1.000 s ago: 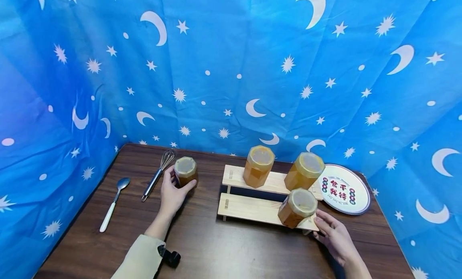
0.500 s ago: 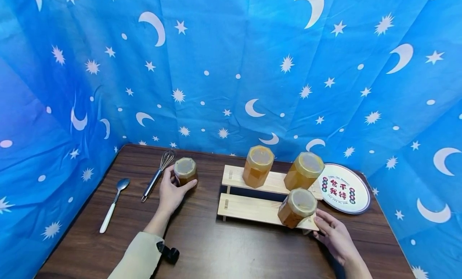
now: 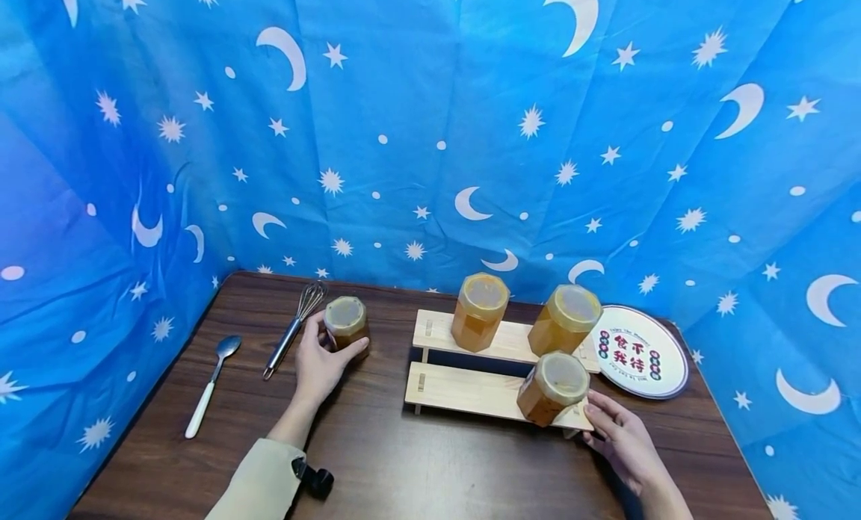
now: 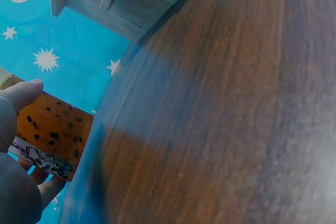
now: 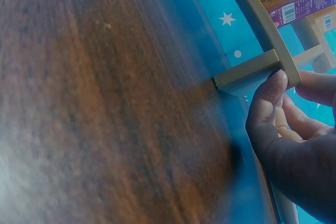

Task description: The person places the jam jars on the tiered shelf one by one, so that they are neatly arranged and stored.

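Note:
My left hand [image 3: 323, 367] grips a jar [image 3: 346, 322] with a pale lid, left of a two-tier wooden rack. The left wrist view shows that jar's orange contents [image 4: 52, 124] with dark seeds, thumb on one side and fingers on the other. With thumb and index finger my right hand [image 3: 625, 438] pinches the right end of the rack's lower board [image 3: 464, 389]. Beside that hand, a jar of orange jam [image 3: 548, 393] stands on the lower board. An orange jar [image 3: 480, 314] and a yellower jar [image 3: 563, 322] stand on the upper board [image 3: 437, 326].
A whisk [image 3: 296, 329] and a white-handled spoon [image 3: 210, 385] lie on the dark wooden table [image 3: 417, 468] at the left. Behind the rack's right end is a white plate [image 3: 646, 348] with red characters. Blue star-patterned cloth [image 3: 403, 94] hangs around the table.

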Available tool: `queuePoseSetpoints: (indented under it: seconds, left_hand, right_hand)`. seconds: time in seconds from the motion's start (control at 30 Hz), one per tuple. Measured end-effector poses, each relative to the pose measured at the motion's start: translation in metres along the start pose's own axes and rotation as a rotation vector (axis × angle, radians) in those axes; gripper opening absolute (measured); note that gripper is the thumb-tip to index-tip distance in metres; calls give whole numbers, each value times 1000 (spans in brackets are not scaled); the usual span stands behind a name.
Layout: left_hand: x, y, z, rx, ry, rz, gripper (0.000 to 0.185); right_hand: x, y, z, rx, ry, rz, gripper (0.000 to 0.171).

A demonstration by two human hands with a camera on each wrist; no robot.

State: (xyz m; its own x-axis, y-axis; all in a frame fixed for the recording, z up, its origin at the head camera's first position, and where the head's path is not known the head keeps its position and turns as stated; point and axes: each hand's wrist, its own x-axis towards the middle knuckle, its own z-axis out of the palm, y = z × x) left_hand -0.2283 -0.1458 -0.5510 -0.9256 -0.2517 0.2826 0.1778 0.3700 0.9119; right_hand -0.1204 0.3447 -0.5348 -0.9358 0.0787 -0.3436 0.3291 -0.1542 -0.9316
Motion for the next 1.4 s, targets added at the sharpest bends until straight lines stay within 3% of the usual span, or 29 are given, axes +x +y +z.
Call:
queuePoseSetpoints:
  seconds: [0.4,0.6,1.0,1.23,1.4]
  left_hand:
    - [-17,25,-4,72,21,78,82]
    - [-27,37,-4,35,-14,116,81]
    - [-49,60,5,-61,-96,163,80]
    - [-62,86,16,-85,-169,188,84]
    - [-67,95,32,-119,-220,210,83]
  right_hand:
    - [0,0,0,2,2,1,16]
    - [1,0,-1,-4,2,4,17]
    - [3,1,1,-36,16,33,47]
    - [2,1,0,-15,13,30,28]
    - [2,1,-1,-6,1,17,18]
